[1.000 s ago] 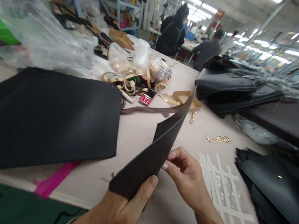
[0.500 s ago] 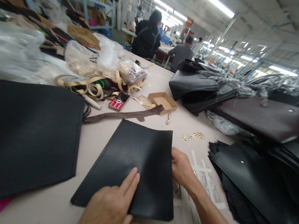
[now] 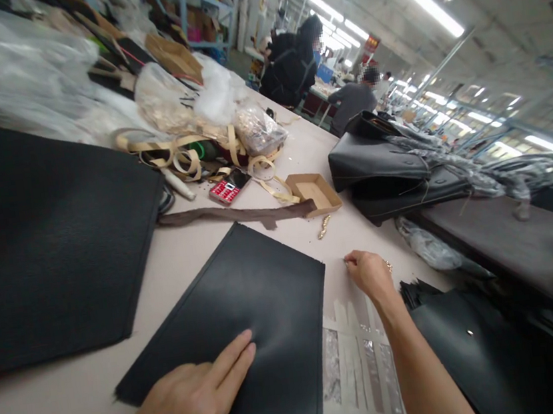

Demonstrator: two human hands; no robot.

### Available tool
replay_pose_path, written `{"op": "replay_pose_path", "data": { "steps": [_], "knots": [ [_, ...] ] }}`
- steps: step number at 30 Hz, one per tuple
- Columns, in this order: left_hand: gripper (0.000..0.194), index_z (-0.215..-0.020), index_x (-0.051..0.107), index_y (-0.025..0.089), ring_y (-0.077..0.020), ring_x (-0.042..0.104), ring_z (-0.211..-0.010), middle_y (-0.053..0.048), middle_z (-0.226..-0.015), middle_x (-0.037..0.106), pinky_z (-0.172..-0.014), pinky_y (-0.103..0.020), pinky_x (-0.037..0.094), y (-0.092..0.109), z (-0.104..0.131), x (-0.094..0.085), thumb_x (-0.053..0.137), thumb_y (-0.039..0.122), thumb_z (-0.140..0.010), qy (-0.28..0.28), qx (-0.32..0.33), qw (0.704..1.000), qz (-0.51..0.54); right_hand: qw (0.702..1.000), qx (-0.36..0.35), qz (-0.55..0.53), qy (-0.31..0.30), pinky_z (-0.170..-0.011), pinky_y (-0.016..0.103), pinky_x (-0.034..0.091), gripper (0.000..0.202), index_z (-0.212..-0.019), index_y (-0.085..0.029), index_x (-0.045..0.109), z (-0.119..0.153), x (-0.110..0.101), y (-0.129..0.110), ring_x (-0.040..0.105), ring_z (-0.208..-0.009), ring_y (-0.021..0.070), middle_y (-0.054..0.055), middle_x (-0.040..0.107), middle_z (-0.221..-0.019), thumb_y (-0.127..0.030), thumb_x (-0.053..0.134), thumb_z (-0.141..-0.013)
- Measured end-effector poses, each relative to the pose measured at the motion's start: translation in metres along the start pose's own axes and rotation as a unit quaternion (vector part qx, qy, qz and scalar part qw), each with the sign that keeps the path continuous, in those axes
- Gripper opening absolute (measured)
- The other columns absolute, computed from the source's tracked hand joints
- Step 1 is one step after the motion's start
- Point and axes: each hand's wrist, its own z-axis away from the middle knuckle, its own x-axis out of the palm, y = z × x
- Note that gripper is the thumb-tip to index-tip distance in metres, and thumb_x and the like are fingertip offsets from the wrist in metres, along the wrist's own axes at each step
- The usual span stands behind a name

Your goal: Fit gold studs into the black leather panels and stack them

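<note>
A black leather-like panel (image 3: 270, 315) lies on the pale table in front of me. My left hand (image 3: 194, 398) rests on its lower left part, two fingers stretched out over the surface. Off the panel's right corner, my right hand (image 3: 368, 273) is low over the table with its fingers pinched together; anything between the fingertips is too small to name. Small gold metal pieces (image 3: 389, 265) show just behind that hand, mostly covered by it. A short row of gold pieces (image 3: 324, 226) lies farther back, near a shallow cardboard box (image 3: 315, 192).
A large black panel (image 3: 54, 247) lies at left. Black pieces (image 3: 504, 340) are stacked at right, below dark bags (image 3: 382, 160). Behind are a red-and-black object (image 3: 228, 187), beige strips (image 3: 190, 160), a brown strip (image 3: 237, 215) and plastic bags (image 3: 259, 127). Two people are farther back.
My right hand has left the panel's right edge and moved right and forward to the gold pieces. The panel's right corner now lies lower. The view has shifted slightly.
</note>
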Motion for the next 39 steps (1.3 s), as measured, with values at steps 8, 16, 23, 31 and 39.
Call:
{"op": "replay_pose_path", "data": {
  "steps": [8,16,23,31,39],
  "knots": [
    [0.086,-0.142,0.053,0.016,-0.0255,0.071,-0.083,-0.010,-0.153,0.046,-0.073,-0.041,0.058,-0.003,0.000,0.004,0.057,0.008,-0.057,-0.006,0.008,0.999,0.040,0.995,0.007,0.093,-0.022,-0.079,0.035,0.050,0.033,-0.103,-0.013,0.077,-0.012,-0.004,-0.011,0.073,-0.094,0.0313,0.020,0.077,-0.096,-0.015,0.052,-0.082],
    [0.072,-0.140,0.055,0.013,-0.0249,0.071,-0.082,-0.013,-0.148,0.054,-0.072,-0.041,0.058,0.003,-0.008,-0.023,0.075,0.033,-0.074,-0.033,0.004,0.999,0.035,0.997,0.011,0.062,-0.043,-0.079,0.034,0.049,0.034,-0.099,-0.015,0.080,-0.019,-0.003,0.004,0.072,-0.094,0.0313,0.019,0.077,-0.094,-0.015,0.056,-0.075],
    [0.065,-0.136,0.056,0.009,-0.0231,0.070,-0.082,-0.015,-0.142,0.059,-0.067,-0.038,0.054,0.001,-0.002,-0.024,0.065,0.048,-0.085,-0.002,0.055,0.998,0.016,0.994,-0.060,-0.085,-0.042,-0.076,0.033,0.051,0.037,-0.105,-0.014,0.075,0.022,-0.012,-0.030,0.071,-0.083,0.0250,0.012,0.077,-0.088,-0.032,0.050,-0.084],
    [0.063,-0.134,0.056,0.008,-0.0219,0.066,-0.075,-0.013,-0.137,0.061,-0.061,-0.038,0.049,0.006,0.001,-0.020,0.061,0.049,-0.086,0.028,0.049,0.998,-0.027,0.907,-0.154,-0.345,-0.187,-0.064,0.027,0.044,0.025,-0.093,-0.020,0.072,0.131,-0.004,-0.124,0.060,-0.068,0.0165,0.001,0.070,-0.076,-0.040,0.059,-0.088],
    [0.054,-0.129,0.057,0.006,-0.0207,0.064,-0.072,-0.014,-0.122,0.065,-0.056,-0.037,0.045,0.006,0.002,-0.019,0.057,0.041,-0.089,0.043,0.053,0.998,-0.018,0.922,-0.192,-0.258,-0.215,-0.067,0.028,0.043,0.022,-0.091,-0.022,0.074,0.131,-0.019,-0.141,0.064,-0.071,0.0190,0.002,0.073,-0.079,-0.033,0.055,-0.088]
  ]
}}
